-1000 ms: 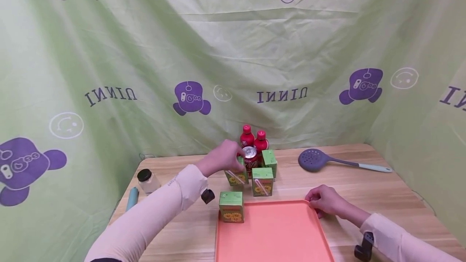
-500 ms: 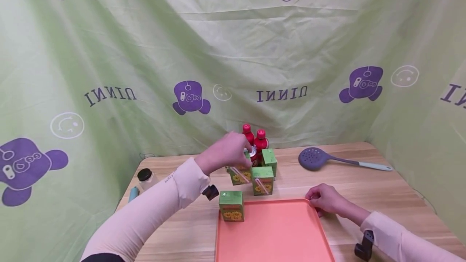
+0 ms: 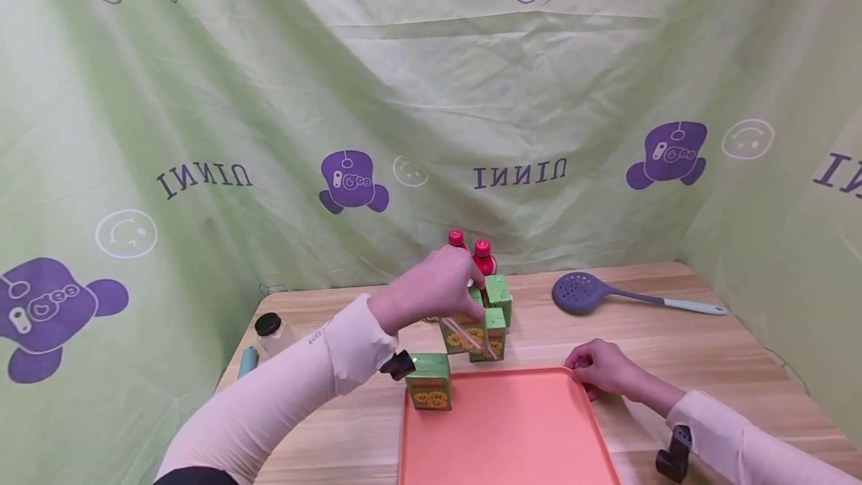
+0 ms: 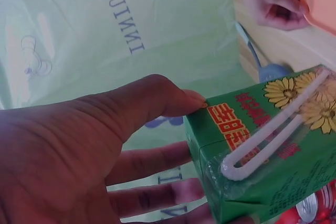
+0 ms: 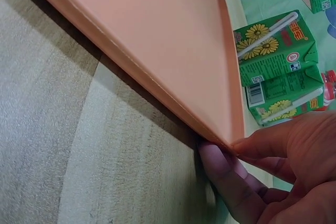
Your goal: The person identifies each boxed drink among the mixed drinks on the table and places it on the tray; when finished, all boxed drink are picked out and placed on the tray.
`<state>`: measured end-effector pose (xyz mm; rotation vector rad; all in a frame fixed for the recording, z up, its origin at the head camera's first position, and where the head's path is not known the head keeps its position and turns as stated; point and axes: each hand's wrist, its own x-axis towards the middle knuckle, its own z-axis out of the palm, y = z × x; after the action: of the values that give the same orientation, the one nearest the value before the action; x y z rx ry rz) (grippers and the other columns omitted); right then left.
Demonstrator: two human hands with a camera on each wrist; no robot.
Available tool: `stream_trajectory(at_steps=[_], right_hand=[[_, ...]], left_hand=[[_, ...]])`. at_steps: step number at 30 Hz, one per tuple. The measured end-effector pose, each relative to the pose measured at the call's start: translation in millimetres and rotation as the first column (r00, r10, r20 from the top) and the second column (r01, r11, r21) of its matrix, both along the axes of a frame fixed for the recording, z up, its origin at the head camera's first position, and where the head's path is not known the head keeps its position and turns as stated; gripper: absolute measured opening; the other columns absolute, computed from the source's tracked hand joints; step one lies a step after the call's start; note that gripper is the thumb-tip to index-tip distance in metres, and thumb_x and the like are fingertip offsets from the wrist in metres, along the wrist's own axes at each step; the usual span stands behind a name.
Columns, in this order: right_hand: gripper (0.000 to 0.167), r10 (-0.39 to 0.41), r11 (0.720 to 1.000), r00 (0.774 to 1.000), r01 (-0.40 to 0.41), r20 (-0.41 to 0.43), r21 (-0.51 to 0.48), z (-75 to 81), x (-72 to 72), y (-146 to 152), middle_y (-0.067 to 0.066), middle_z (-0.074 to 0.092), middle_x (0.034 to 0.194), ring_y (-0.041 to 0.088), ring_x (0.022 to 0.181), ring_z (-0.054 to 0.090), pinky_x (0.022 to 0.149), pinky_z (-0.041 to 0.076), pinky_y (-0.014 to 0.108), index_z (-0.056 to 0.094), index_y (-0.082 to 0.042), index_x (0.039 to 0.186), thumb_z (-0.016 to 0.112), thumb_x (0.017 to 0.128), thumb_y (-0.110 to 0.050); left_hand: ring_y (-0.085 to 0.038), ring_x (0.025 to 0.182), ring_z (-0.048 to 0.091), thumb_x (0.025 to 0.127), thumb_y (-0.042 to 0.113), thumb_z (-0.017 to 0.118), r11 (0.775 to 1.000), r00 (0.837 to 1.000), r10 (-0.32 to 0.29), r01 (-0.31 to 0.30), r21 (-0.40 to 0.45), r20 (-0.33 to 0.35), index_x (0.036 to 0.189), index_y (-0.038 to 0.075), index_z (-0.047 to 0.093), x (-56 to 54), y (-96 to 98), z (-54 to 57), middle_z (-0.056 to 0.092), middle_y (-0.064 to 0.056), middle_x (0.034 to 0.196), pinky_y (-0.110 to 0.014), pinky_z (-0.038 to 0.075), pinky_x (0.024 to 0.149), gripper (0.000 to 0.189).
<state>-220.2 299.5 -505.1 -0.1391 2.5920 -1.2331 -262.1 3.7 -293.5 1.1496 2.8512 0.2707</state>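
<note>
Nearest, the pink-orange tray [image 3: 512,436] lies on the bench [image 3: 539,328] with a green carton [image 3: 429,391] upright at its far left corner; a sudden tug or lift of the tray could well topple that carton. The right grip [image 3: 602,369] has the tray's far right corner, its thumb and fingertips closed to little more than the rim's thickness. Beyond the tray's far edge, the held carton [image 4: 265,119] could swing into the neighbouring carton [image 3: 496,346] just to its right and knock it over, if moved sideways too low (whether the two touch, or whether the held one is clear of the bench, I cannot tell). It could also slip, since the left grip [image 3: 434,287] pinches it near one end, parted about as wide as the box, thumb against one edge and fingers along the other side. Farther back, another carton [image 3: 499,292], a mostly hidden can [image 4: 307,208] and two red-capped bottles [image 3: 483,257] crowd close behind that grip, so a careless knuckle might tip one of them.
</note>
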Motion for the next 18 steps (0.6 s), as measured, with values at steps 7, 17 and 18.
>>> stream_trajectory(at_steps=[7, 17, 18], right_hand=[[0.011, -0.003, 1.000, 1.000, 0.003, 0.001, 0.002, 0.4, 0.7, 0, 0.004, 0.066, 0.075, 0.014, 0.056, 0.060, 0.051, 0.056, 0.032, 0.072, 0.000, 0.094, 0.067, 0.085, 0.004], [0.011, -0.008, 1.000, 1.000, 0.008, -0.012, 0.002, -1.1, 0.5, 0, 0.004, 0.067, 0.075, 0.014, 0.056, 0.060, 0.051, 0.056, 0.031, 0.072, -0.001, 0.093, 0.067, 0.084, 0.004], [0.011, -0.006, 1.000, 1.000, 0.006, -0.013, 0.000, -1.0, 0.6, 0, 0.004, 0.067, 0.075, 0.014, 0.056, 0.060, 0.051, 0.056, 0.031, 0.072, 0.000, 0.093, 0.067, 0.084, 0.004]], left_hand=[[-0.005, 0.056, 0.044, 0.076, 0.027, 0.081, 0.999, 0.999, -0.031, 0.032, -0.021, 0.013, 0.083, 0.018, 0.077, 9.0, 11.1, -8.1, 0.060, 0.010, 0.063, -0.018, 0.042, 0.055, 0.013], [-0.007, 0.074, 0.059, 0.075, 0.027, 0.080, 0.995, 0.999, -0.053, 0.053, -0.084, 0.010, 0.089, 0.019, 0.080, 15.8, 22.0, -31.0, 0.073, 0.010, 0.079, -0.019, 0.050, 0.069, 0.017], [-0.007, 0.074, 0.059, 0.075, 0.026, 0.080, 0.995, 0.998, -0.055, 0.056, -0.079, 0.021, 0.091, 0.018, 0.080, 16.3, 22.8, -34.5, 0.074, 0.009, 0.080, -0.018, 0.050, 0.069, 0.018]])
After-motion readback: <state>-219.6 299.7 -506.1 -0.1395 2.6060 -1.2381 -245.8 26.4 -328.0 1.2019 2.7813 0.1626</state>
